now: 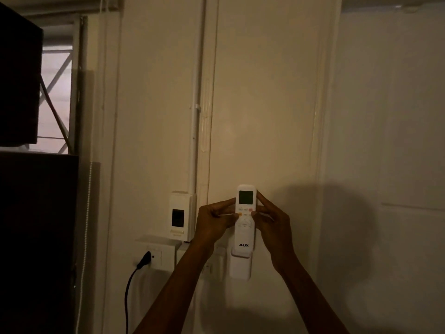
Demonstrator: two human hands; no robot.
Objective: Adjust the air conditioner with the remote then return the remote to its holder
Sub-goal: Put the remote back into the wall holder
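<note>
The white remote [245, 220] stood upright against the wall, its lower end seated in the white holder [240, 266] just below both hands. The left hand [212, 224] pinched its left edge, fingers [227, 208] closed narrow on the side beside the buttons, and the right hand [272, 225] pressed the opposite edge, its forefinger reaching up beside the dark screen. So the remote sat between the two grips, clamped from either side, its top rising above them. Left of the left grip hung a white wall box [181, 216], and lower left a socket [155, 255] held a black plug [144, 260].
</note>
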